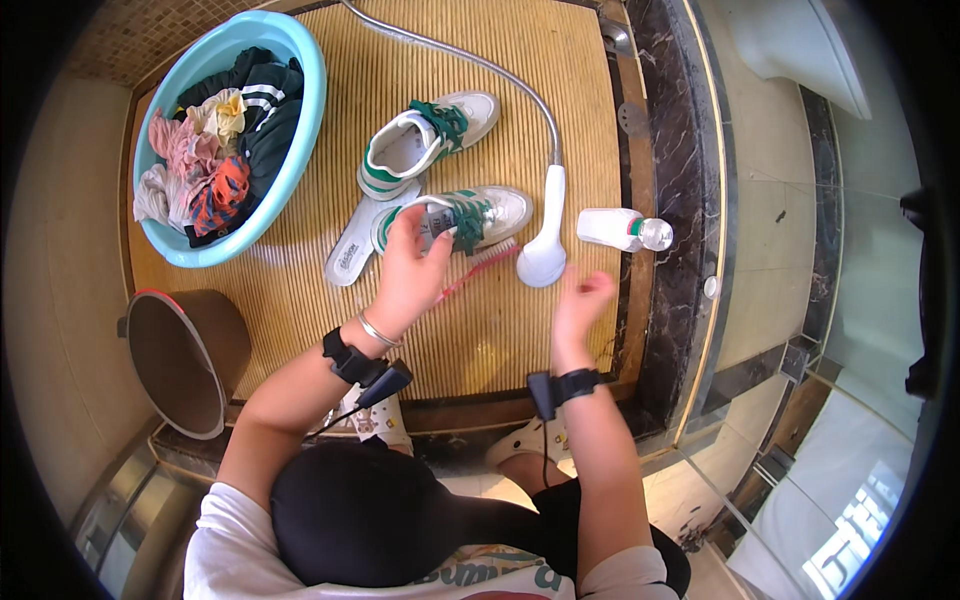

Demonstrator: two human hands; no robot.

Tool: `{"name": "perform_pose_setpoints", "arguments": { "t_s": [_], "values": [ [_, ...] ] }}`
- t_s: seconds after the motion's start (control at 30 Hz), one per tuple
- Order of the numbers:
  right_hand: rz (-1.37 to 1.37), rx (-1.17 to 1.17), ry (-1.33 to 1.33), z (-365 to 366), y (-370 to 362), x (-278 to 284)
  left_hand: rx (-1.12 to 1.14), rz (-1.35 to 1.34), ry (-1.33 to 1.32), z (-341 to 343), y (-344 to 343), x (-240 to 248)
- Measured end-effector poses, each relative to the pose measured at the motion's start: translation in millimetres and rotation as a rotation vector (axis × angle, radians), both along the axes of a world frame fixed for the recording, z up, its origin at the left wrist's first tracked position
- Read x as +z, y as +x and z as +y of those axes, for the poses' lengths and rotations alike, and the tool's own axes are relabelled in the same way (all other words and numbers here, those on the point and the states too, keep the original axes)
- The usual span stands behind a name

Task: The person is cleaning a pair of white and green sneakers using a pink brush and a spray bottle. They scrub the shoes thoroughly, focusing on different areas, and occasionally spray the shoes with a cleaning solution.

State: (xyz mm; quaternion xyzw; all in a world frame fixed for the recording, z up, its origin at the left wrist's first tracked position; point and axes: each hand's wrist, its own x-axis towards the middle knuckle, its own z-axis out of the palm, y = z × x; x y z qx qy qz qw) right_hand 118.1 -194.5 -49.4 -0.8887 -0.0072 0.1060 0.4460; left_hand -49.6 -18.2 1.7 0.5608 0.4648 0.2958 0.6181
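My left hand [408,268] is over the heel end of the nearer white-and-green sneaker [492,216], thumb and forefinger apart, holding nothing that shows; whether the fingertips touch the shoe I cannot tell. To the right, my right hand [580,305] has its fingers curled in, with nothing visible in them. It is just below the white shower head [543,258]. A pink brush [478,272] with pale bristles lies beside the near shoe. Behind stands the other sneaker [402,148], its green laces in place. A grey insole [352,250] lies left of the shoes.
A light-blue basin [312,110] full of clothes stands far left, a brown bucket [225,335] nearer me. A clear bottle [608,228] with a white label lies right of the shower head. The metal hose [480,62] crosses the slatted mat [560,50]. A dark marble ledge [690,130] runs along the right.
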Motion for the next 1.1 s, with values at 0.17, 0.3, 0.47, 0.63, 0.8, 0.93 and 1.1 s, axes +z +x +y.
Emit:
{"name": "perform_pose_setpoints", "arguments": {
  "t_s": [0.17,0.3,0.47,0.63,0.8,0.93,1.1],
  "values": [
    [0.194,0.5,-0.165,26,-84,2,-0.13,-0.037,-0.323,16,2,4],
    [0.263,0.487,-0.235,66,-95,11,-0.147,0.049,-0.456,25,15,8],
    [0.142,0.397,-0.138,64,-81,13,-0.342,0.374,-0.074,30,12,-22],
    [-0.238,0.401,-0.286,58,-18,17,-0.271,0.364,0.095,21,16,-12],
    [0.018,0.455,-0.432,62,10,2,-0.166,0.294,0.71,-5,5,14],
    [0.176,0.297,-0.048,36,17,-26,-0.679,0.558,0.587,-24,-21,7],
    [0.303,0.31,0.109,48,1,8,-0.974,0.829,0.552,-20,-43,-42]
  ]
}}
